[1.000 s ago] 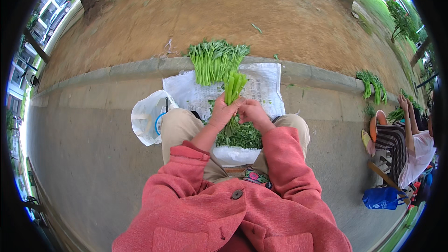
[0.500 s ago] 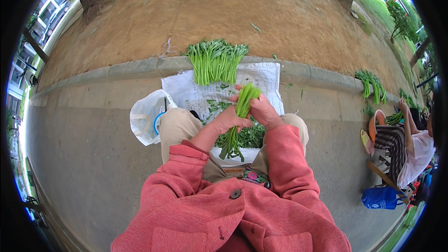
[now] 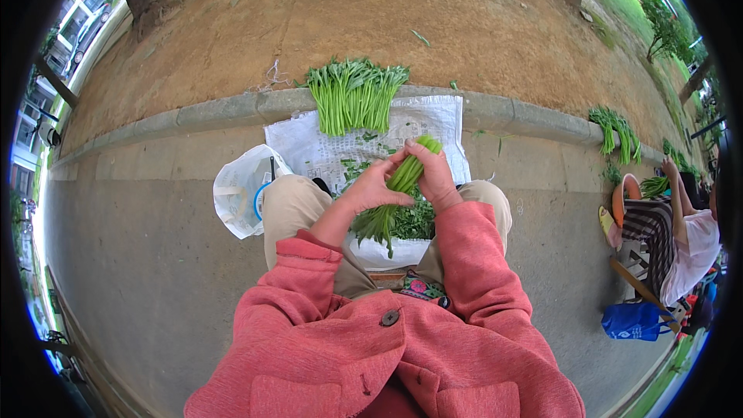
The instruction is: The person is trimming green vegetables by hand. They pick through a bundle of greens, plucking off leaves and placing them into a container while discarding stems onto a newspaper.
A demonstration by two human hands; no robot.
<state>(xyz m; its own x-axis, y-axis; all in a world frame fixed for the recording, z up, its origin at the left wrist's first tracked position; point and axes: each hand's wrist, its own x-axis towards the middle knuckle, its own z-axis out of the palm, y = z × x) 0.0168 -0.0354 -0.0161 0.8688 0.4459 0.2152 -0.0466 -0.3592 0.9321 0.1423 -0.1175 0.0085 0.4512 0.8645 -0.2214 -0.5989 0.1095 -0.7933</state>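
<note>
Between my knees I hold a bunch of long-stemmed leafy greens (image 3: 406,176), its cut stem ends up and to the right, its leaves hanging down to the left. My left hand (image 3: 371,189) curves around the bunch from the left, thumb stretched across the stems. On the other side my right hand (image 3: 436,178) grips it near the stem ends. Beneath lies a heap of loose leaves and trimmings (image 3: 414,220) on a white woven sack (image 3: 441,128). At the sack's far edge, several more greens (image 3: 352,101) lie side by side, leaves away from me.
A white bag (image 3: 238,193) with a blue ring-shaped item stands left of my knee. Beyond the sack runs a low kerb (image 3: 220,114). At right a seated person (image 3: 689,251) handles greens beside an orange basin (image 3: 625,193) and a blue bag (image 3: 633,323).
The bunch has tilted further to the right at its stem end, its leaves swinging left. My left hand's fingers have moved up toward the stem ends, near the right hand.
</note>
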